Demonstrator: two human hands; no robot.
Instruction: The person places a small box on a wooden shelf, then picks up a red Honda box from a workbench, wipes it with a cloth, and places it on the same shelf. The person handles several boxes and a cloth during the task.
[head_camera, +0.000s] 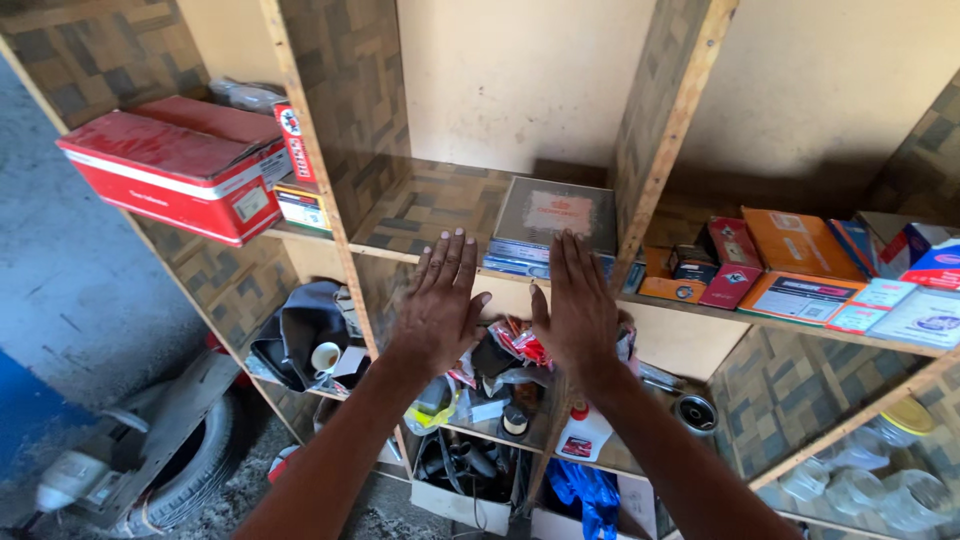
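Both my hands are raised flat in front of a wooden shelf unit (340, 180), palms away and fingers spread. My left hand (440, 305) and my right hand (578, 305) hold nothing. Just beyond their fingertips a flat grey box with a reddish label (555, 215) lies on a stack of flat boxes in the middle compartment, near the shelf's front edge. Neither hand touches the box. Below my hands, the lower shelf holds a jumble of small packets and parts (500, 375).
A large red carton (175, 165) sits on the left shelf beside smaller boxes (300, 205). Orange, red and white boxes (800, 265) fill the right shelf. Clear jars (860, 480) stand lower right. A tyre (190, 470) lies on the floor at left.
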